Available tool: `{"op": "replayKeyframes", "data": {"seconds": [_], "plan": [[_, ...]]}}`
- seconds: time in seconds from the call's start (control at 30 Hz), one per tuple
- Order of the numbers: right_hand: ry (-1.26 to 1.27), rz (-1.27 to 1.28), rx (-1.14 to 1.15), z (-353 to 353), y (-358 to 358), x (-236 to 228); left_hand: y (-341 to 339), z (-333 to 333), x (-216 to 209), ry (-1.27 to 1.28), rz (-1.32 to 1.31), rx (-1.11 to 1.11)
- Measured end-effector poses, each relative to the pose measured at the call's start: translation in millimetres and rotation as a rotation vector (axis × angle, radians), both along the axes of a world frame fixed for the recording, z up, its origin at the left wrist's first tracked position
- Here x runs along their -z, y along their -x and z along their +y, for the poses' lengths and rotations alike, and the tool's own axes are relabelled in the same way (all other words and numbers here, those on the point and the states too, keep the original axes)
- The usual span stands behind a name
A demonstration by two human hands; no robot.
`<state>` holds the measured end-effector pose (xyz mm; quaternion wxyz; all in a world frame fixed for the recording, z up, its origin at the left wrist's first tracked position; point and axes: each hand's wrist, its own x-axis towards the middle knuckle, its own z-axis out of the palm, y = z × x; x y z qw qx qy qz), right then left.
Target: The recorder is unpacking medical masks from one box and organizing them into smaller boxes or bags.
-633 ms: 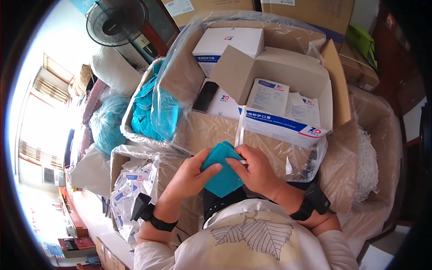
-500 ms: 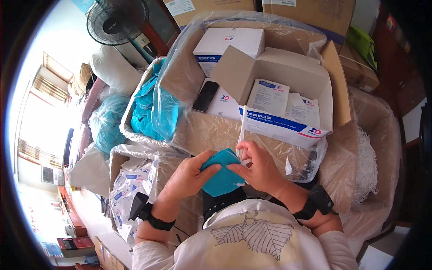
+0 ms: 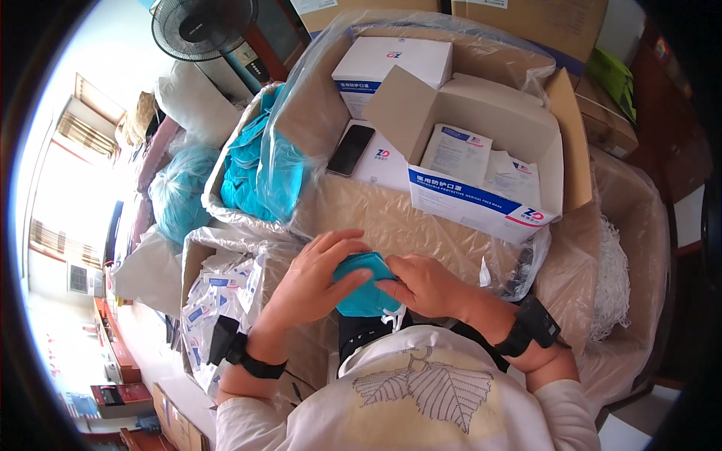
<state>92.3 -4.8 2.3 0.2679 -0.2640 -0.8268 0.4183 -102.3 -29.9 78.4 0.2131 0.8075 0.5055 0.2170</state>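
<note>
A turquoise face mask [image 3: 359,302] is held in front of my body, with white straps [image 3: 392,319] hanging from its lower right corner. My left hand [image 3: 316,279] has its thumb across the mask's front, and its fingers reach along the top edge. At the mask's right edge, my right hand [image 3: 426,286] pinches it between thumb and bent fingers. Beyond the hands stands an open white and blue carton [image 3: 466,199] with flat white packets [image 3: 456,150] inside.
A phone [image 3: 350,149] lies on a white box [image 3: 383,163], near a closed box [image 3: 392,64]. Turquoise masks fill a lined box [image 3: 259,177] at left. Below it, another box holds small packets [image 3: 218,297]. White straps [image 3: 611,282] lie bundled at right. A fan [image 3: 201,28] stands far left.
The long white strap my right hand was pulling upward has dropped; straps now hang below the mask. My left fingers have stretched out over the mask's top. The view has shifted slightly.
</note>
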Motion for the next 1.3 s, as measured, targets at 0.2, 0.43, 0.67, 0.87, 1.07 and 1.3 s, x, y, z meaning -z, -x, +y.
{"op": "replayKeyframes", "data": {"seconds": [0.2, 0.43, 0.67, 0.87, 1.07, 1.3], "plan": [[0.141, 0.05, 0.052, -6.3, 4.0, 2.9, -35.3, 11.8, 17.4, -0.028, 0.107, -0.113], [0.352, 0.318, -0.274, -3.4, -2.7, 20.4, -32.5, 23.8, 35.0, 0.028, -0.031, -0.042], [0.501, -0.001, -0.178, 4.1, -0.1, 9.4, -31.2, 28.9, 36.8, 0.034, -0.005, -0.156], [0.552, 0.019, -0.186, 2.6, -6.3, 3.9, -18.9, 34.1, 46.5, 0.198, -0.111, -0.174], [0.625, -0.126, -0.16, 11.5, -54.6, 19.8, 40.3, 47.9, 31.5, 0.14, -0.11, -0.394], [0.344, -0.21, -0.063, 14.5, -39.2, 43.1, 16.1, 48.2, -17.4, 0.061, -0.039, -0.262]]}}
